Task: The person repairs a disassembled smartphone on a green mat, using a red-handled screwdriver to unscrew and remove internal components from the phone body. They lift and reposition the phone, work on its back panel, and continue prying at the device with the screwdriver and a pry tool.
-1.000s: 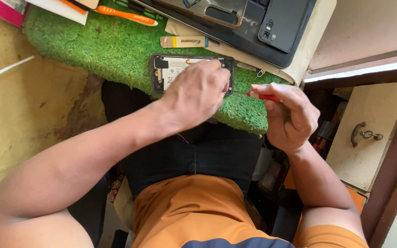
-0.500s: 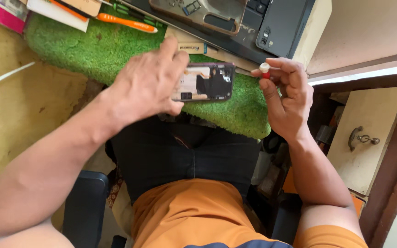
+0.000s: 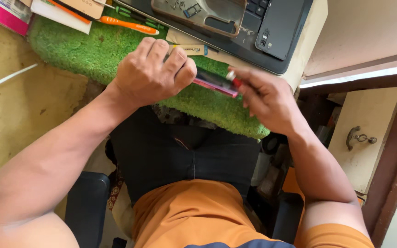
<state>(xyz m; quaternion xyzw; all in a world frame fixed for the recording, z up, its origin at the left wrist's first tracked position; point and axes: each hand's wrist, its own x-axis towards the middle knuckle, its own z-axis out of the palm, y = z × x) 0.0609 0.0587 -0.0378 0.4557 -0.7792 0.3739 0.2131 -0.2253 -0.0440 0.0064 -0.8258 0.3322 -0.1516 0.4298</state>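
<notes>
My left hand is closed around a dismantled phone, held edge-on above the green grass-like mat. The phone shows a thin pink and dark edge between my hands. My right hand grips a small red-handled screwdriver with a white end, its tip against the right end of the phone. The fingers of both hands hide most of the phone.
On the desk behind lie a dark laptop, a beige phone back cover, an orange-handled tool, a small yellow tube and a pink box. A cream drawer with a metal handle stands at the right.
The phone lay flat on the mat under my left hand. I lifted it, turned it on edge, and my right hand brought the screwdriver against its end.
</notes>
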